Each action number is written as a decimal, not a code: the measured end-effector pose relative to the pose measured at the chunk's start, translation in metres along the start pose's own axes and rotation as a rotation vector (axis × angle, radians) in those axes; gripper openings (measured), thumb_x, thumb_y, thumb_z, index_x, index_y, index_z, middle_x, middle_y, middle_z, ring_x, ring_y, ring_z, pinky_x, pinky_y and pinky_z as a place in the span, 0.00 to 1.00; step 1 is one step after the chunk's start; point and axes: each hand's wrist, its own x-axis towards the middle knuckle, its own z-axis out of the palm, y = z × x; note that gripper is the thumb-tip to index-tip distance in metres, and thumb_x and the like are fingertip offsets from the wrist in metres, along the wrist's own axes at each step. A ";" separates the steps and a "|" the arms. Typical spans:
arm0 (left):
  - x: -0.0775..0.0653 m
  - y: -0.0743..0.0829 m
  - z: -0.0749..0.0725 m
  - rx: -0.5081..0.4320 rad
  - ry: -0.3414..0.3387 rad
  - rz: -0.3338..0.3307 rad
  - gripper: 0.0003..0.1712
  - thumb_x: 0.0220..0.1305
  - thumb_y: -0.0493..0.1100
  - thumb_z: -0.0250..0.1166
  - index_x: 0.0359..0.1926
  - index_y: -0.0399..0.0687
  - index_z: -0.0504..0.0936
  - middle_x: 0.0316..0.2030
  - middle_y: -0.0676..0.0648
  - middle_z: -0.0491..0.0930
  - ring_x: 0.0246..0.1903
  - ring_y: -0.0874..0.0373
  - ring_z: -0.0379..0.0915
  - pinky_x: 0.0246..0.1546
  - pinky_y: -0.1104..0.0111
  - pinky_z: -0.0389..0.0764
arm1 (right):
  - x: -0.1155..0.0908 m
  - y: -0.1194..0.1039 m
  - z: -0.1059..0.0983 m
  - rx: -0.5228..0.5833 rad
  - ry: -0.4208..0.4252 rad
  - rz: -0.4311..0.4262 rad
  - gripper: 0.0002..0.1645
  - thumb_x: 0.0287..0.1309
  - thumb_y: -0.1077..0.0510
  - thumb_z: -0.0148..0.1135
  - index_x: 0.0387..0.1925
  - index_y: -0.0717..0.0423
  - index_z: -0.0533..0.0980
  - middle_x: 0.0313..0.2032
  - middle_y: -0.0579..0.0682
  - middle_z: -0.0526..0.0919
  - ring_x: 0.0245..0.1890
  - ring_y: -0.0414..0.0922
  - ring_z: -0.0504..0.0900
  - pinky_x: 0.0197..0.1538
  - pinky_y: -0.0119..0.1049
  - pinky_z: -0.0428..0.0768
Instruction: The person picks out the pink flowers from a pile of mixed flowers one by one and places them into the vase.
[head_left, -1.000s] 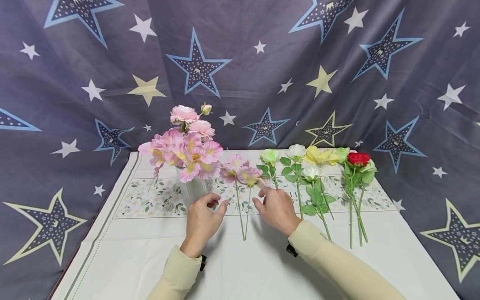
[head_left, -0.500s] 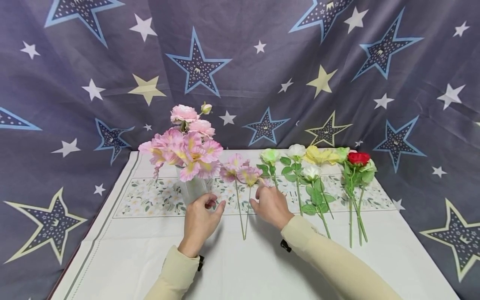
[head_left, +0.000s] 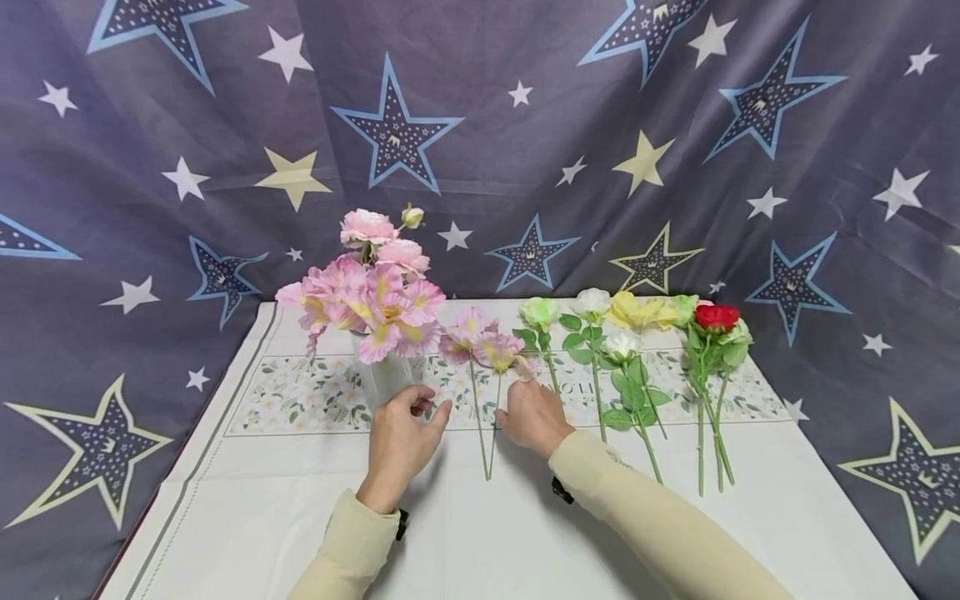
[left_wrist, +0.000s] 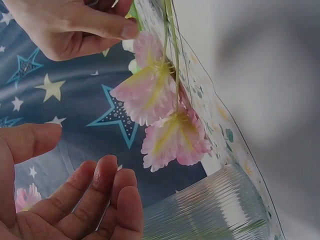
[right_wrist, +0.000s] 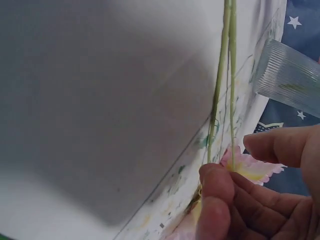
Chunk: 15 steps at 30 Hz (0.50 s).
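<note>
The left hand (head_left: 402, 446) curves loosely beside the ribbed clear vase (head_left: 384, 379), thumb well apart from the fingers, holding nothing; contact with the vase cannot be told. To its right, the right hand (head_left: 534, 414) has its thumb apart and bent fingertips at the thin green stems of two pink-and-yellow ruffled artificial flowers (head_left: 497, 350), which lie on the white-clothed table (head_left: 480, 542). Pink blooms (head_left: 386, 308) fill the vase. Farther back hangs a purple-grey star-patterned curtain (head_left: 480, 33).

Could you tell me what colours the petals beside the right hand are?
Petals: pink and yellow, clearest from the left wrist.
</note>
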 end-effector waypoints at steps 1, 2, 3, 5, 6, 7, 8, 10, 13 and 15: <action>0.000 0.000 0.000 0.000 0.000 0.001 0.11 0.58 0.46 0.77 0.37 0.45 0.87 0.28 0.46 0.85 0.31 0.48 0.82 0.35 0.56 0.79 | 0.001 -0.001 0.001 -0.002 -0.004 0.001 0.27 0.62 0.50 0.70 0.12 0.48 0.68 0.12 0.44 0.70 0.12 0.42 0.70 0.18 0.37 0.71; -0.001 0.000 0.000 0.001 0.000 0.002 0.11 0.58 0.46 0.77 0.37 0.44 0.87 0.28 0.46 0.85 0.31 0.48 0.82 0.35 0.56 0.79 | 0.001 -0.002 0.002 -0.010 -0.007 0.004 0.27 0.63 0.49 0.70 0.12 0.48 0.68 0.12 0.45 0.70 0.12 0.42 0.70 0.18 0.38 0.71; -0.001 -0.001 0.000 0.001 0.000 0.003 0.11 0.58 0.46 0.77 0.37 0.44 0.87 0.28 0.45 0.85 0.31 0.48 0.82 0.35 0.56 0.80 | 0.002 -0.003 0.003 -0.012 -0.008 0.003 0.27 0.63 0.49 0.70 0.12 0.49 0.68 0.12 0.45 0.71 0.13 0.42 0.70 0.18 0.38 0.72; -0.001 -0.001 0.000 0.001 0.000 0.003 0.11 0.58 0.45 0.77 0.37 0.44 0.87 0.29 0.45 0.85 0.31 0.48 0.82 0.35 0.55 0.80 | 0.004 -0.005 0.004 -0.016 -0.012 0.001 0.28 0.63 0.49 0.69 0.12 0.49 0.68 0.12 0.46 0.71 0.12 0.42 0.70 0.18 0.38 0.71; -0.002 -0.002 0.000 0.001 0.000 0.002 0.11 0.58 0.46 0.77 0.37 0.44 0.88 0.29 0.45 0.85 0.31 0.48 0.83 0.35 0.55 0.80 | 0.005 -0.006 0.005 -0.017 -0.016 0.000 0.28 0.64 0.49 0.69 0.12 0.49 0.68 0.12 0.46 0.71 0.12 0.42 0.70 0.18 0.38 0.72; -0.002 -0.002 0.000 0.001 0.000 0.000 0.12 0.58 0.46 0.77 0.37 0.44 0.88 0.29 0.45 0.85 0.31 0.49 0.83 0.35 0.56 0.80 | 0.006 -0.007 0.006 -0.018 -0.022 0.002 0.28 0.63 0.50 0.69 0.12 0.49 0.68 0.12 0.46 0.71 0.12 0.43 0.70 0.18 0.38 0.72; -0.002 -0.002 0.000 0.001 0.000 -0.002 0.12 0.58 0.46 0.77 0.38 0.44 0.88 0.29 0.45 0.86 0.31 0.49 0.83 0.35 0.56 0.80 | 0.006 -0.008 0.007 -0.022 -0.032 0.006 0.28 0.63 0.50 0.69 0.11 0.49 0.68 0.12 0.46 0.71 0.13 0.43 0.71 0.18 0.38 0.72; -0.002 -0.002 0.000 -0.001 -0.001 -0.004 0.12 0.58 0.46 0.77 0.38 0.44 0.88 0.29 0.45 0.86 0.31 0.48 0.83 0.35 0.55 0.80 | 0.008 -0.010 0.009 -0.025 -0.053 0.012 0.26 0.62 0.51 0.68 0.12 0.49 0.68 0.12 0.46 0.72 0.13 0.43 0.71 0.18 0.38 0.72; -0.003 -0.003 0.000 0.000 -0.003 -0.007 0.12 0.58 0.46 0.77 0.38 0.44 0.88 0.29 0.45 0.86 0.31 0.48 0.83 0.35 0.55 0.80 | 0.009 -0.012 0.011 -0.033 -0.086 0.025 0.23 0.59 0.52 0.68 0.13 0.49 0.69 0.13 0.46 0.73 0.14 0.43 0.72 0.19 0.38 0.73; -0.003 -0.004 0.000 0.000 -0.003 -0.012 0.12 0.58 0.46 0.77 0.38 0.44 0.88 0.29 0.45 0.86 0.31 0.48 0.83 0.35 0.55 0.80 | 0.010 -0.013 0.013 -0.033 -0.103 0.030 0.22 0.58 0.52 0.68 0.13 0.48 0.70 0.14 0.46 0.74 0.15 0.43 0.73 0.19 0.38 0.73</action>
